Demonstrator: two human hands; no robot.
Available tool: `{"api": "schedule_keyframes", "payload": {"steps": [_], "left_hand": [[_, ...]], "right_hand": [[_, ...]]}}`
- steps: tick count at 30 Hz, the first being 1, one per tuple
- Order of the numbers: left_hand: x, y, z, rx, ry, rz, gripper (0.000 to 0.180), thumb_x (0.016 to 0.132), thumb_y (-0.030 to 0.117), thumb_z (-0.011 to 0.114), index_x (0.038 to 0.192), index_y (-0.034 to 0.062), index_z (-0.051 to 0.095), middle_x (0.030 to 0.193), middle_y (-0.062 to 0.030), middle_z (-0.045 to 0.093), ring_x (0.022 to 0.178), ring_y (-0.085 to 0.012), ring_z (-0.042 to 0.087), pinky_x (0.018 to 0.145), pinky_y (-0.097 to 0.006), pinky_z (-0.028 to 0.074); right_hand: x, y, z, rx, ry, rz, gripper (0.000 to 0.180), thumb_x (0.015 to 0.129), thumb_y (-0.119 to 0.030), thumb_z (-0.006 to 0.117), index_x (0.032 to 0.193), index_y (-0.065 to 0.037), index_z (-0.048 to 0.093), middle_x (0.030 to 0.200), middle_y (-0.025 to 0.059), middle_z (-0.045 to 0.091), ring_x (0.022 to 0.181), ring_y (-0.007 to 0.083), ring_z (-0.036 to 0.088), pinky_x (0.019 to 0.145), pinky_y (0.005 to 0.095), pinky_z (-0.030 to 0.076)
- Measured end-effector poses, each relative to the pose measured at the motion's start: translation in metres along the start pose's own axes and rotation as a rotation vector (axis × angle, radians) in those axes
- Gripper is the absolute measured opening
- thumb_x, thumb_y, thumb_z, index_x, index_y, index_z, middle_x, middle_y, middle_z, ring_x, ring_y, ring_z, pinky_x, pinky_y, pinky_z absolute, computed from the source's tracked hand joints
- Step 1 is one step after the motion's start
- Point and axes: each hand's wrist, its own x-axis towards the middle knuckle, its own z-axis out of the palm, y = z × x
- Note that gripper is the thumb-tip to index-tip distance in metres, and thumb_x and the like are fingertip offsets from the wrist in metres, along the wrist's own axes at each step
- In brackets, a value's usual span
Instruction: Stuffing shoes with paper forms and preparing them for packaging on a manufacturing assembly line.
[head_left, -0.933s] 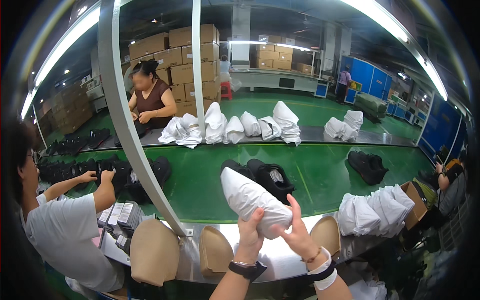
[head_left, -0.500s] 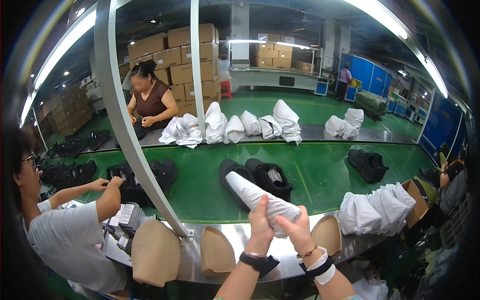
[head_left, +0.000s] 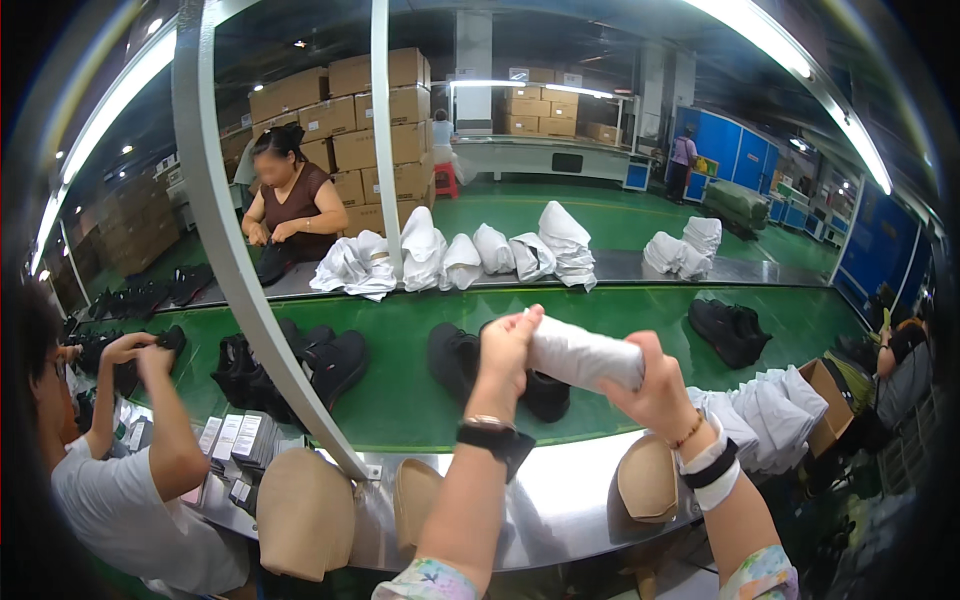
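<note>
A white paper-wrapped bundle (head_left: 585, 356) is held up between my two hands, lying nearly level over the green belt. My left hand (head_left: 507, 352) is closed around its left end. My right hand (head_left: 652, 388) grips its right end, thumb and fingers on either side. What is inside the paper is hidden. Behind and below my hands, a pair of black shoes (head_left: 452, 362) stands on the belt, partly covered by my left hand and the bundle. To the right of my right hand lies a row of white paper-wrapped bundles (head_left: 765, 415) on the metal ledge.
Tan shoe-shaped paper forms (head_left: 305, 510) stand along the metal ledge (head_left: 560, 500). A grey post (head_left: 255, 300) rises at the left. Further black shoes (head_left: 728, 330) sit on the green belt (head_left: 630, 315). One co-worker (head_left: 130, 500) works at the left, another (head_left: 295, 205) across the belt.
Both my hands have risen, turning the bundle from a steep slant to nearly level. My left hand has shifted to its left end and my right hand outward. The left co-worker's arms have lifted.
</note>
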Motion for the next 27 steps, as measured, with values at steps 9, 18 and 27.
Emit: {"api": "schedule_keyframes", "payload": {"steps": [9,18,27], "left_hand": [[0.057,0.022,-0.050,0.077,0.187,-0.381,0.043,0.087,0.031,0.054,0.110,-0.0041,0.048,0.104,-0.0188,0.057,0.090,-0.0330,0.060,0.077,-0.051,0.048],[0.079,-0.014,-0.100,0.104,0.319,-0.488,0.057,0.088,0.055,0.041,0.112,0.0040,0.050,0.111,-0.0170,0.054,0.103,-0.0301,0.053,0.087,-0.049,0.043],[0.092,-0.080,-0.125,0.997,0.576,-0.199,0.010,0.078,0.001,0.050,0.080,-0.0050,0.058,0.078,-0.0187,0.059,0.078,-0.0286,0.061,0.066,-0.045,0.047]], "right_hand": [[0.019,0.025,0.105,0.578,0.197,0.584,0.048,0.066,-0.020,0.076,0.092,0.006,0.045,0.081,0.0204,0.061,0.074,0.0259,0.062,0.065,0.0347,0.048],[0.041,0.049,0.150,0.177,0.057,0.441,0.047,0.066,-0.023,0.072,0.090,0.005,0.042,0.074,0.0276,0.058,0.070,0.0418,0.060,0.060,0.0418,0.048],[0.069,0.067,0.123,0.197,0.069,0.595,0.048,0.065,-0.025,0.072,0.088,0.007,0.043,0.080,0.0270,0.060,0.076,0.0358,0.062,0.066,0.0385,0.049]]}}
